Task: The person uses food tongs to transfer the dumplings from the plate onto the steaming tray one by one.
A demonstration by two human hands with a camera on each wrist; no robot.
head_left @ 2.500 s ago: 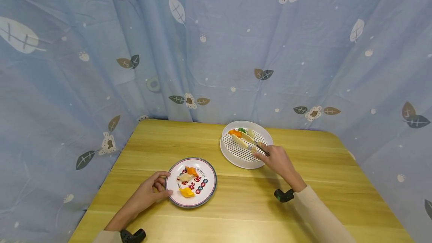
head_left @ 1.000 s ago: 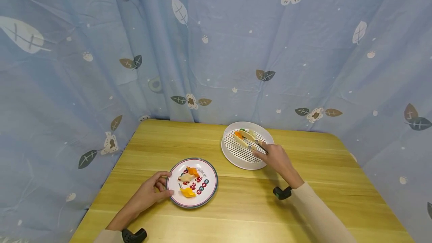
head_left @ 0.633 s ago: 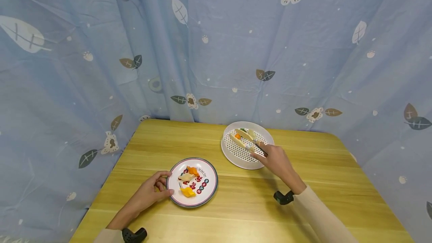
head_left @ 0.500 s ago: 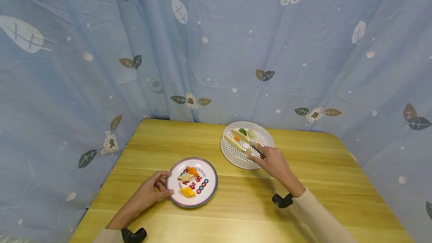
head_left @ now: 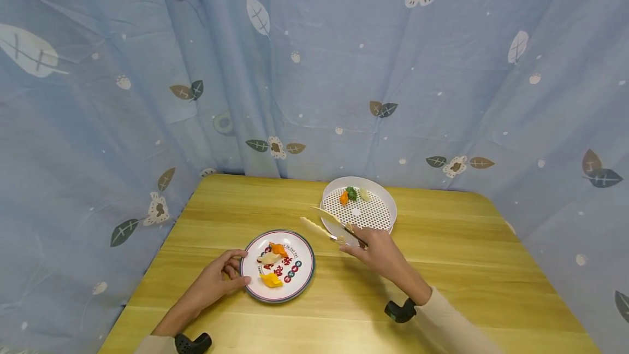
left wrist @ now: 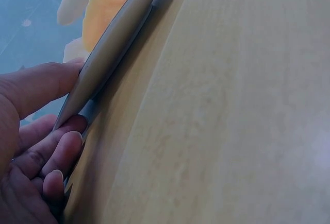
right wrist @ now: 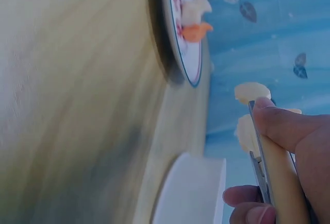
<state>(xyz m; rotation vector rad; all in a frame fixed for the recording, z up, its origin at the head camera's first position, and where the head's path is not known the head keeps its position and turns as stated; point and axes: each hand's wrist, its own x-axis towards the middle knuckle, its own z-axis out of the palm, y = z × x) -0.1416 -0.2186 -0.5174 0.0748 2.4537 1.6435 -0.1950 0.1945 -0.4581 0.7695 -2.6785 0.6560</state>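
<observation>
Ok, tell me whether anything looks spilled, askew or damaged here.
Nothing stands out. Yellow, cream and orange pieces lie within the plate, three more pieces sit inside the perforated tray, and no spill shows on the table. The tongs in the right hand are spread and empty.

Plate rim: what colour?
The plate has a dark blue-green rim with a thin red line just inside it; clearest in the head view.
</observation>
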